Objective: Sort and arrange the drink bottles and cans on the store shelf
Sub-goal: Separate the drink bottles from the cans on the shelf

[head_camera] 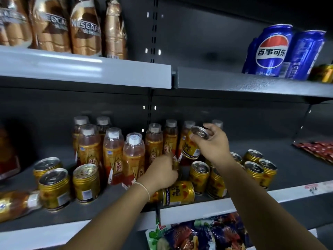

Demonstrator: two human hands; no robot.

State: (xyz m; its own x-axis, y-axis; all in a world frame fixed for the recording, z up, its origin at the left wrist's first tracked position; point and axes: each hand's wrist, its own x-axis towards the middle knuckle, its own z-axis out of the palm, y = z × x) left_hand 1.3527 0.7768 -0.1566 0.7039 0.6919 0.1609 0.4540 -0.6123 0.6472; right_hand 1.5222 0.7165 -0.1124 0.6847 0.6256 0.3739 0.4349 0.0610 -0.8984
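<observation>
The right hand (213,143) grips a gold can (191,144) lifted off the middle shelf (234,202) and tilted, its silver top toward the camera; the can's side reads "Functional Drink" under Chinese characters that are partly hidden. The left hand (161,173), a thin bracelet at its wrist, curls its fingers round another gold can (175,162) just below and left of the lifted can; most of that can is hidden, so no label can be read. Directly below the lifted can, a gold can lying on its side (177,193) at the shelf's front edge shows "Functional Drink" and part of "Bull". Left of the lifted can stand clear bottles (133,156) of orange drink with grey caps, their gold labels marked 东鹏; further left stand three upright gold cans (86,183); to its right, more upright gold cans (255,167). Above and to the right of it, on the upper shelf (252,83), are blue Pepsi cans (269,51) printed 百事可乐; above and to the left, brown bottles (84,27) reading "NESCAFÉ".
</observation>
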